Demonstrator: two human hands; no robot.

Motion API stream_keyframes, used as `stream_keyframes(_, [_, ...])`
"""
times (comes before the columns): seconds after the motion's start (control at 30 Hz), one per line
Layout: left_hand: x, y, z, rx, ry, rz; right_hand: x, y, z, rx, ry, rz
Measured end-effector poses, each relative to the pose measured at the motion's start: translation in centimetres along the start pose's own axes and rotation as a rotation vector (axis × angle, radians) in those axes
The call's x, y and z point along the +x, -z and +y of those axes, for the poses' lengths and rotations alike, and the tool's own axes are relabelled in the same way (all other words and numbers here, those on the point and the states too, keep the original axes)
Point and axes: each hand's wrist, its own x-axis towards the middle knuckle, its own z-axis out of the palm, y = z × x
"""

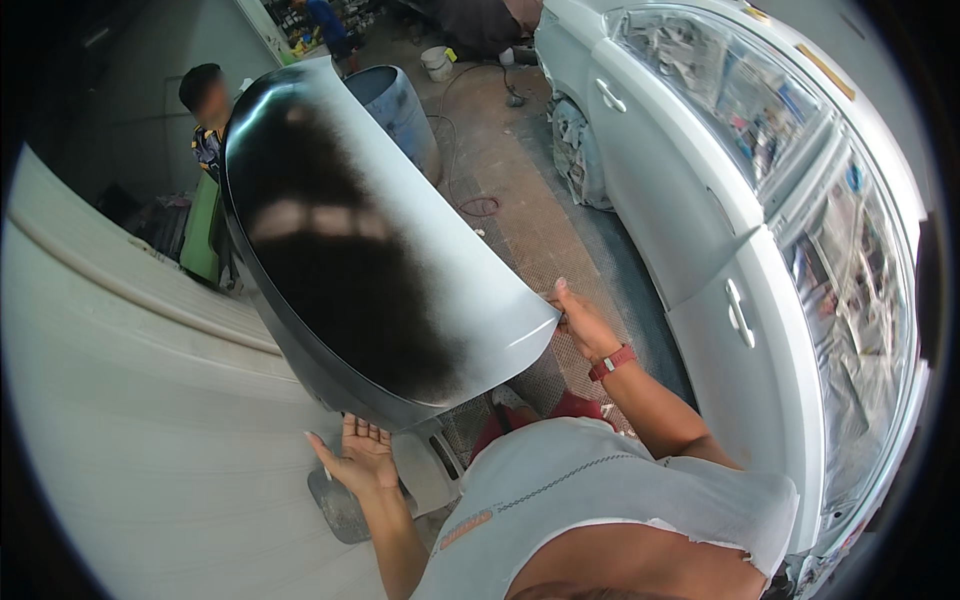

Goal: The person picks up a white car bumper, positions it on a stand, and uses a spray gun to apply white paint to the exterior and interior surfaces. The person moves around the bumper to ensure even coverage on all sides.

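Note:
A curved car body panel (340, 250), glossy black fading into white, slants across the middle of the head view. My right hand (580, 322) grips its near right corner, with the fingers partly hidden at the edge. My left hand (362, 452) is palm up with fingers spread at the panel's lower left edge; whether the fingertips touch it I cannot tell. Another person (208, 140) stands at the far end behind the panel, with hands hidden.
A white car (680, 260) with foil-covered windows lines the right. A pale curved panel (150, 380) fills the lower left. Beyond are a blue drum (400, 120), a white bucket (436, 66), a hose (478, 205) and a second person (328, 25).

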Motion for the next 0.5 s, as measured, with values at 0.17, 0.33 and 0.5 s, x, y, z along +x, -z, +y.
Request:
stream_keyframes(0.17, [10.8, -6.3, 1.3, 0.019, 0.002, 0.067, 11.4, -2.7, -3.5, -0.122, 0.027, -0.041])
stream_keyframes(0.33, [22.6, -11.4, 1.0, 0.002, 0.022, 0.08, 24.0, -4.3, -6.1, -0.228, 0.032, -0.063])
stream_keyframes(0.5, [34.0, -19.2, -2.3, -0.059, 0.019, 0.012, 38.6, -2.7, -8.5, -0.241, 0.056, -0.063])
